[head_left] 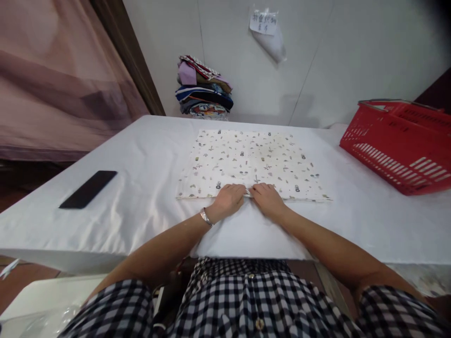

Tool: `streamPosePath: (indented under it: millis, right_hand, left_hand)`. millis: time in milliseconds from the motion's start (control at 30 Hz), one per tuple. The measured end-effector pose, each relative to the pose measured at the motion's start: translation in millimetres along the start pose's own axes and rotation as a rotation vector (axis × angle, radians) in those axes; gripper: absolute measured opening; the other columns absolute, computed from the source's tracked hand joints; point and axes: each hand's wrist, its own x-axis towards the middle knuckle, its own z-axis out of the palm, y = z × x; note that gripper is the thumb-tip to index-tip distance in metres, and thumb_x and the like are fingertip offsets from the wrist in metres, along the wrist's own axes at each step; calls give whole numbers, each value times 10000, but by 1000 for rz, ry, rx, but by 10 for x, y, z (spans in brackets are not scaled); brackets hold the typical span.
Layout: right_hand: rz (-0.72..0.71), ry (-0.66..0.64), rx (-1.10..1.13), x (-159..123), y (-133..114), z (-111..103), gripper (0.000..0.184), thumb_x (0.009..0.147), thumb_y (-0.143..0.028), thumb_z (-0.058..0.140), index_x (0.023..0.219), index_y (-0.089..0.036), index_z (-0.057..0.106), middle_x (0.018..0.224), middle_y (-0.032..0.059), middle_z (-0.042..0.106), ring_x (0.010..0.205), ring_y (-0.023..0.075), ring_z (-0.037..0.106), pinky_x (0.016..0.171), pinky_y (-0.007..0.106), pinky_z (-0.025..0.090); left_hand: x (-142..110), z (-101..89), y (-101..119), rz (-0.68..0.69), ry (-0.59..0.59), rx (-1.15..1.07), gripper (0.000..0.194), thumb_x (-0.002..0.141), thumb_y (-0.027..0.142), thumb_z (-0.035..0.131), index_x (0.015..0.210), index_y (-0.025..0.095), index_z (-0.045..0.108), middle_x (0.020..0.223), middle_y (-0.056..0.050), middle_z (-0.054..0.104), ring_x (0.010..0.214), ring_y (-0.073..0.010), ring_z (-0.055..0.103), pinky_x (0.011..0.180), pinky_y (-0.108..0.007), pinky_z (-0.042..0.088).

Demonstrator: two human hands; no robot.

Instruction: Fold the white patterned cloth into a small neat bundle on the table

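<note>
A cream cloth [252,159] printed with small dark motifs lies flat on the white table [148,188], folded into a rectangle. My left hand [229,198] and my right hand [267,198] rest side by side on the middle of its near edge. The fingers of both hands are curled and pinch that edge where they meet. A silver bracelet sits on my left wrist.
A black phone [89,188] lies on the table at the left. A red plastic basket [401,143] stands at the right, tilted. A pile of folded clothes [203,89] sits against the back wall. A paper note [263,22] hangs on the wall.
</note>
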Motion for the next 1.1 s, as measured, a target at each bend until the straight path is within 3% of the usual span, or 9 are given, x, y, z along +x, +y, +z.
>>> streamPosePath:
  millis: [233, 433, 667, 1100]
  right_hand:
    - [19, 43, 63, -1, -33, 74, 243, 961, -206, 432, 1078, -160, 640, 939, 95, 610, 857, 226, 502, 710, 332, 330]
    - [-25, 69, 96, -14, 20, 98, 290, 980, -271, 402, 1066, -141, 647, 924, 105, 613, 829, 226, 510, 706, 336, 339]
    - [-39, 81, 116, 0, 32, 110, 292, 973, -255, 385, 993, -155, 659, 907, 109, 606, 799, 218, 501, 695, 331, 338]
    - [3, 12, 65, 18, -29, 55, 220, 944, -186, 445, 1042, -176, 641, 950, 103, 612, 855, 232, 516, 711, 335, 349]
  left_hand:
    - [-22, 1, 59, 3, -39, 110, 213, 870, 91, 446, 1012, 165, 585, 1278, -81, 572, 1058, -200, 575, 872, -363, 433]
    - [-50, -55, 105, -114, -50, 227, 196, 891, 128, 433, 924, 157, 623, 1228, -102, 580, 1016, -234, 555, 842, -396, 421]
    - [-203, -143, -28, -219, -71, 258, 229, 867, 101, 420, 868, 153, 643, 1176, -131, 592, 982, -262, 534, 813, -431, 421]
    - [-404, -261, -177, -32, -72, 281, 263, 918, 91, 348, 856, 166, 592, 1098, -83, 598, 988, -209, 527, 846, -382, 418]
